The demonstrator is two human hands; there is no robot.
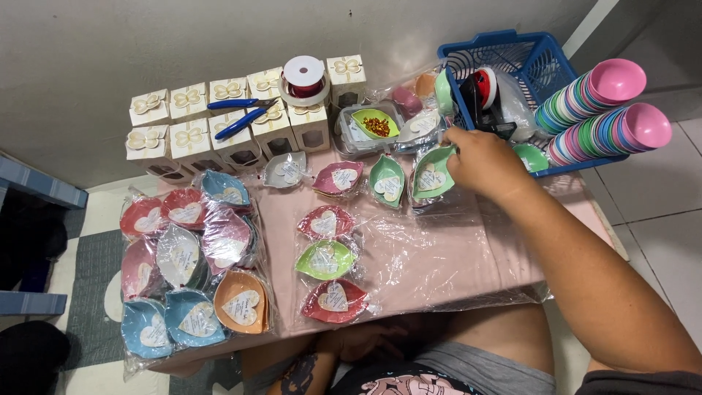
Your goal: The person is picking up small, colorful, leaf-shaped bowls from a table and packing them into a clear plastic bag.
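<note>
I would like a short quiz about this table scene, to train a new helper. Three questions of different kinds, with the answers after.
1. True or false: the right hand rests on a green leaf-shaped dish wrapped in clear plastic.
2. Multiple choice: what lies on top of the white gift boxes? A) a spoon B) blue-handled pliers C) a pen
3. Fill in: the stacked pink bowls lie beside the blue ____.

Key
1. True.
2. B.
3. Basket. The left hand is low, under the table edge, and holds nothing that can be seen.
</note>
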